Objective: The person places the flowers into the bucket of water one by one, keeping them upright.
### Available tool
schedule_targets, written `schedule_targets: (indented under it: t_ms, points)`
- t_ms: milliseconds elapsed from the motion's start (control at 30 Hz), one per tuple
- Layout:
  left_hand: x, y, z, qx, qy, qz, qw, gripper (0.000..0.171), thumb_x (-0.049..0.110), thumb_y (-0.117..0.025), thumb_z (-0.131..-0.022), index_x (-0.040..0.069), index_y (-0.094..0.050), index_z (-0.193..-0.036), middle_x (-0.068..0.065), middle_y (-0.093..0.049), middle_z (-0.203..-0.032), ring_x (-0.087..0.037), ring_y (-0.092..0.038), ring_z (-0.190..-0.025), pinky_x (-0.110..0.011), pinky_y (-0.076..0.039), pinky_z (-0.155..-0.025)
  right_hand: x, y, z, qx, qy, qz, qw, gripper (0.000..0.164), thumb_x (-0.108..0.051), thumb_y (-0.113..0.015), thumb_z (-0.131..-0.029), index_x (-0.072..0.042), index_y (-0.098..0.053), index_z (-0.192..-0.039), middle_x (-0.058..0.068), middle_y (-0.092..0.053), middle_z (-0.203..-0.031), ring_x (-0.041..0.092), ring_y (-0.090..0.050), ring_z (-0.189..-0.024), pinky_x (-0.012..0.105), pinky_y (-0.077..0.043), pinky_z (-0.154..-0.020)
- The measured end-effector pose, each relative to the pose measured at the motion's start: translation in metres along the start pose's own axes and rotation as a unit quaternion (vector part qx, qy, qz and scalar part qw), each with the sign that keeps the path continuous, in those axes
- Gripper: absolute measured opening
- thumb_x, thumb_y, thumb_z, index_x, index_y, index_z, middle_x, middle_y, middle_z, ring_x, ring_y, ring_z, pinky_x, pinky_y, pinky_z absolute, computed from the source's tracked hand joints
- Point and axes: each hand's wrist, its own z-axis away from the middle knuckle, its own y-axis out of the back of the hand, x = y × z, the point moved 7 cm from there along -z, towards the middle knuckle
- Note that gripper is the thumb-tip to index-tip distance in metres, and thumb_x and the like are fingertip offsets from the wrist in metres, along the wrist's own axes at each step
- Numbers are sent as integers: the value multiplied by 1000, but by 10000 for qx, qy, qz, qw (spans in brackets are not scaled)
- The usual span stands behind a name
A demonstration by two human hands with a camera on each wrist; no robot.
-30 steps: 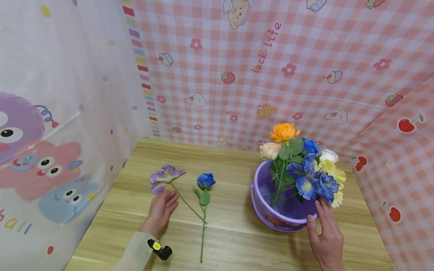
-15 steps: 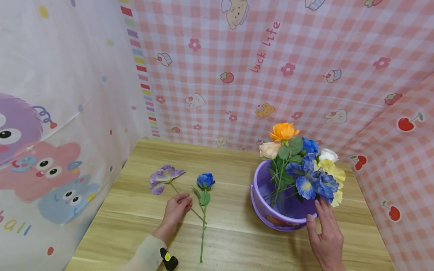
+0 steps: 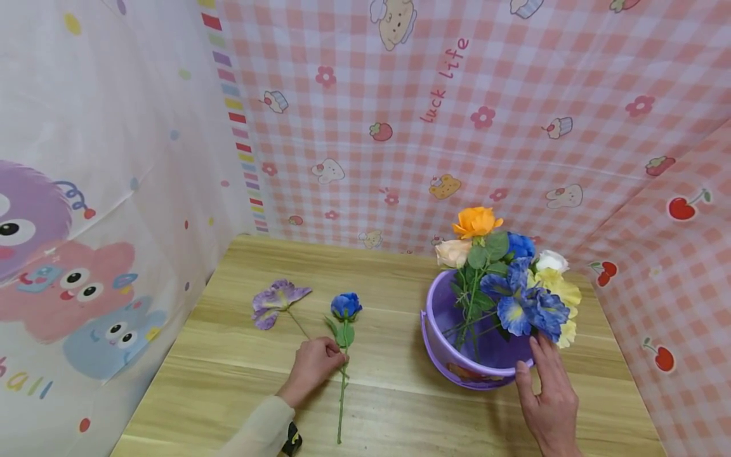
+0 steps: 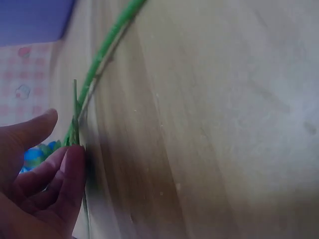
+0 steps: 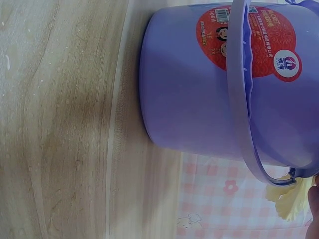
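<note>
A purple iris-like flower (image 3: 280, 299) lies at the left of the table, its thin stem running under my left hand (image 3: 313, 367) and crossing the blue rose's stem. The blue rose (image 3: 346, 306) lies beside it, stem toward me. In the left wrist view my fingertips (image 4: 75, 152) are right at the crossed green stems (image 4: 76, 119), thumb apart from them. My right hand (image 3: 549, 403) rests with straight fingers at the near right rim of a purple bucket (image 3: 436, 336). Blue irises (image 3: 522, 311), an orange rose (image 3: 477, 222) and other flowers stand in the bucket.
The wooden table (image 3: 394, 406) backs onto a pink checked cloth (image 3: 354, 209). A white cartoon-printed cloth (image 3: 143, 209) hangs at the left. The bucket's handle (image 5: 239, 94) hangs down along its near side.
My left hand has moved right along the purple flower's stem, from near its bloom to the blue rose's stem. Both flowers lie where they were. The right hand stays at the bucket rim.
</note>
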Motion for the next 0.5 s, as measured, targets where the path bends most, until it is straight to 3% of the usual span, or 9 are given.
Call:
schedule_targets:
  t_ms: [200, 300, 400, 500]
  points:
    - [9, -9, -7, -146, -346, -813, 9960, 28, 26, -91, -76, 12, -68, -69, 7, -61, -65, -7, -50, -58, -28, -47, -57, 0, -1, 0, -38, -16, -11, 10000, 67, -50, -49, -108, 11, -65, -129, 28, -60, -139, 17, -44, -144, 22, -30, -119]
    - [13, -11, -9, -156, -492, -999, 9937, 41, 17, -88, -79, 16, -54, -55, 12, -42, -53, -4, -34, -50, -23, -33, -48, -1, 0, 0, -82, -38, -28, 10000, 66, -49, -50, -108, 10, -64, -131, 27, -59, -141, 19, -45, -144, 22, -29, -119]
    - [18, -9, -11, -98, -604, -940, 9937, 52, 2, -76, -75, 21, -36, -50, 14, -20, -49, -5, -20, -48, -21, -20, -46, -1, 1, -1, -113, -57, -39, 9999, 64, -48, -50, -108, 9, -64, -133, 25, -59, -143, 19, -45, -144, 21, -29, -119]
    - [21, -7, -12, -23, -644, -945, 9934, 52, -6, -66, -68, 24, -29, -48, 15, -13, -49, -5, -17, -49, -22, -17, -46, -1, 1, -1, -135, -79, -35, 9999, 64, -48, -50, -108, 9, -63, -133, 24, -58, -144, 18, -44, -145, 21, -29, -120]
